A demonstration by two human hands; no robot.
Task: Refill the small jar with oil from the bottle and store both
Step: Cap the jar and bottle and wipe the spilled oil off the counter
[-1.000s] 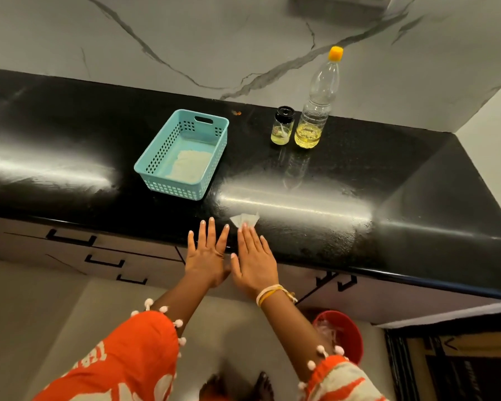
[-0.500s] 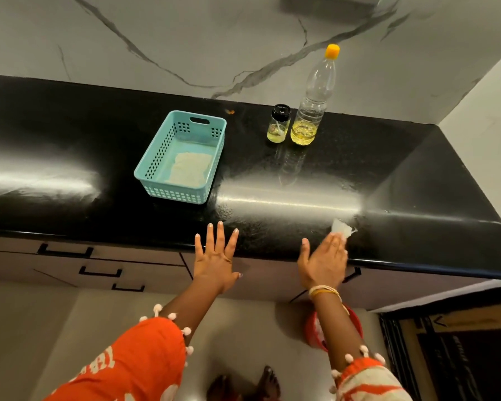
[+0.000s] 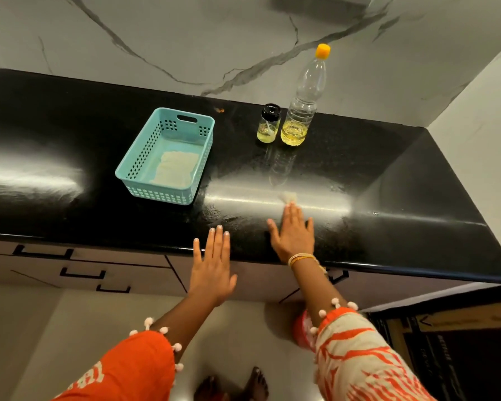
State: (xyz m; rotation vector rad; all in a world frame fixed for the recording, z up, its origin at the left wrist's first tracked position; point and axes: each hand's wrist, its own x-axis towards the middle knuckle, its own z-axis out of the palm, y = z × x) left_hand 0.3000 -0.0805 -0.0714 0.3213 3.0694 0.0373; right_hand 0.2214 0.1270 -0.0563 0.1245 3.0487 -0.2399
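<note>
Black counter (image 3: 70,146) first: the teal basket (image 3: 145,163) sits off to my left, while the bottle (image 3: 300,111) and small jar (image 3: 269,124) stand upright, side by side, straight ahead near the wall. My right hand (image 3: 294,233) is nearer, flat on a scrap of tissue (image 3: 289,195). My left hand (image 3: 213,267) is flat and empty at the edge.

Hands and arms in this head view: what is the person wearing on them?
Both hands, left hand and right hand, are bare. The sleeves are orange with white markings, edged with small pale pompoms. The right wrist carries thin yellow and white bangles.
</note>
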